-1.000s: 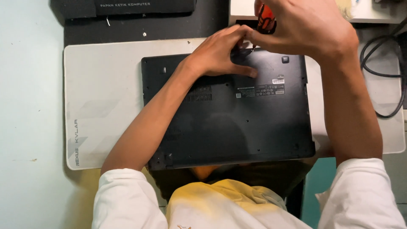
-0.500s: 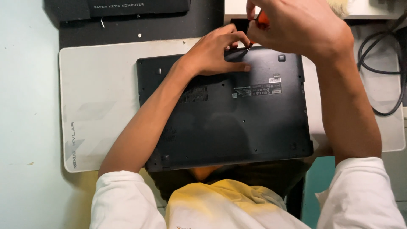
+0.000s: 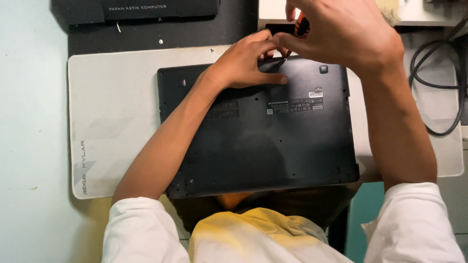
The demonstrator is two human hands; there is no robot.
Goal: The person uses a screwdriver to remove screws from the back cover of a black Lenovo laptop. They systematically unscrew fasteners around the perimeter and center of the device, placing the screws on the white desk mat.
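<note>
- Since the earlier frame both hands have drifted a little to the right along the far edge of the laptop, and the view has shifted slightly with them.
- Right hand (image 3: 346,41) is closed in a tight grip around a small screwdriver with an orange and black handle (image 3: 302,24); only a bit of the handle shows between the fingers, and the thin shaft points down to the far edge of the black plastic laptop turned bottom side up (image 3: 263,136).
- Left hand (image 3: 248,63) rests on the laptop base just beside the tip, fingers pinched narrow near it; I cannot tell if they hold a screw.
- Laptop lies on a pale grey rectangular desk mat (image 3: 112,122), on the desk.
- My judgement: a screw at the far edge is being worked now. The next move calls for keeping the tip straight in the screw head and the left fingers near, to catch the small screw.
- Black coiled cable (image 3: 434,87) lies at the right, a black flat keyboard cover (image 3: 156,9) at the far side.
</note>
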